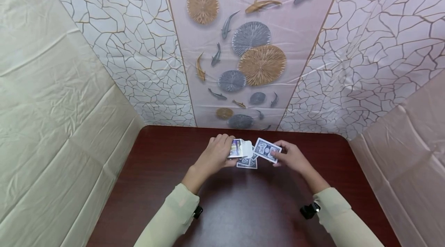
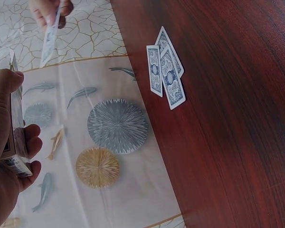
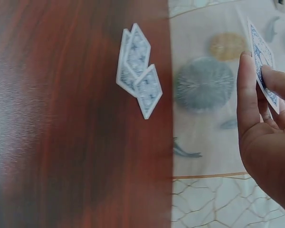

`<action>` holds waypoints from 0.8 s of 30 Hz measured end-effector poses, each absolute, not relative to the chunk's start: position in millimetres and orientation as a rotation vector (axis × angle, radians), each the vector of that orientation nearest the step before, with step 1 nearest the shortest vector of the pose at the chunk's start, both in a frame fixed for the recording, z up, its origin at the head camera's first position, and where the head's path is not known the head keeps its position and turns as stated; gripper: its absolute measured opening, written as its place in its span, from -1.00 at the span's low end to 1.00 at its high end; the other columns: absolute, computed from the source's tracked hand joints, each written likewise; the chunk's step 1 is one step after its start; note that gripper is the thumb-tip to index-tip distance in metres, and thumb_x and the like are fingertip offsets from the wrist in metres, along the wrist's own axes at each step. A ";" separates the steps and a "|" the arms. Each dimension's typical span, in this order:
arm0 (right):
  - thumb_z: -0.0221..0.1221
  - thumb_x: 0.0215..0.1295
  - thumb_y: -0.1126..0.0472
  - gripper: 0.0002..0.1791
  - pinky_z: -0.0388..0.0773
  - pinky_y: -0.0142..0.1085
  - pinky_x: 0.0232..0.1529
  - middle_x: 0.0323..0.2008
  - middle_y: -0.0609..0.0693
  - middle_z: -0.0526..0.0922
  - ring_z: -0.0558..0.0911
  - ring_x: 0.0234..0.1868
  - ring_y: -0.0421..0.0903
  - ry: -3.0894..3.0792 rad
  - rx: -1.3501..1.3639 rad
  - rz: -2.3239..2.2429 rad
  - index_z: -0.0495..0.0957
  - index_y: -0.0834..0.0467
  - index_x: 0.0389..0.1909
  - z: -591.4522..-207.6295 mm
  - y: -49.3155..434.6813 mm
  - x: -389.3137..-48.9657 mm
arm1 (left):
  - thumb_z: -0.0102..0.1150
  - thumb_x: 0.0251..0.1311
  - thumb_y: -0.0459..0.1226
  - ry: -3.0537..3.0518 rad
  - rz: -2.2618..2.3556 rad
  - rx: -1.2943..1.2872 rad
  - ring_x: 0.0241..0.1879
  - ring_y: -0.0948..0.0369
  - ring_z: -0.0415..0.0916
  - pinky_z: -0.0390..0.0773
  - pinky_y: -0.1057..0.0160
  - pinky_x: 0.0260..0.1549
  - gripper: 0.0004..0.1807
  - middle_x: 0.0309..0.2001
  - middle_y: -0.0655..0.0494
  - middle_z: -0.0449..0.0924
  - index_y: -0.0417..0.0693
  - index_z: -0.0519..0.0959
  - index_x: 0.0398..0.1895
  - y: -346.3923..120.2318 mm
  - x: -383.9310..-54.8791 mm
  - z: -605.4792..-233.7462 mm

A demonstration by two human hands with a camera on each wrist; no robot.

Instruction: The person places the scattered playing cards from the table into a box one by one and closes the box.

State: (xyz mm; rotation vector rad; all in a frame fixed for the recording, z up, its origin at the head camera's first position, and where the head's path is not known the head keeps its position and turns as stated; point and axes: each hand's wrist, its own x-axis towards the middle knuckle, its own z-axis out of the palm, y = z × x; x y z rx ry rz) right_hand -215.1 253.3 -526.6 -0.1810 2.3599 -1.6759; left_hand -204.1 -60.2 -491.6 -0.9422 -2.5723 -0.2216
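My left hand (image 1: 218,151) grips a small card box (image 1: 236,148) with a printed front, held above the table. Its white flap (image 1: 247,149) stands open toward the right. In the left wrist view the thumb and fingers wrap the box (image 2: 18,142) from both sides. Between thumb and fingers, my right hand (image 1: 291,156) pinches a playing card (image 1: 267,149), its blue-and-white patterned back facing up. Whether it is one card or more I cannot tell. Below, on the table, lie 3 playing cards (image 2: 170,78), backs up and overlapping; the box and held card partly hide them in the head view.
The dark red wooden table (image 1: 167,185) ends at a patterned cloth wall (image 1: 240,96) just behind the hands. Cream fabric panels (image 1: 52,123) rise on the left and right. A dark device (image 1: 309,210) sits on each wrist.
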 end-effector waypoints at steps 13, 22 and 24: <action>0.23 0.43 0.32 -0.63 0.74 -0.17 -0.29 -0.21 0.21 0.62 0.74 -0.32 -0.09 2.395 -0.233 -1.711 0.44 0.48 0.11 -487.7 258.2 -210.5 | 0.50 -0.07 0.10 -2.592 -0.227 -0.945 -0.16 0.11 0.48 0.42 0.15 -0.22 -0.21 -0.14 0.05 0.55 -0.18 0.48 0.14 -58.2 -203.6 -492.9; 0.22 0.41 0.37 -0.65 0.74 -0.14 -0.30 -0.26 0.15 0.69 0.77 -0.32 -0.02 2.330 -0.301 -1.759 0.45 0.50 0.09 -472.7 240.2 -203.2 | 0.50 -0.06 0.10 -2.577 -0.209 -0.945 -0.17 0.11 0.48 0.42 0.16 -0.24 -0.23 -0.15 0.06 0.54 -0.17 0.49 0.12 -56.2 -203.9 -493.3; 0.22 0.42 0.36 -0.66 0.75 -0.12 -0.29 -0.24 0.19 0.69 0.78 -0.30 0.05 2.318 -0.305 -1.756 0.45 0.49 0.08 -470.6 236.6 -202.1 | 0.50 -0.07 0.09 -2.576 -0.211 -0.946 -0.17 0.11 0.48 0.41 0.16 -0.24 -0.24 -0.15 0.06 0.54 -0.17 0.49 0.12 -55.6 -203.7 -493.1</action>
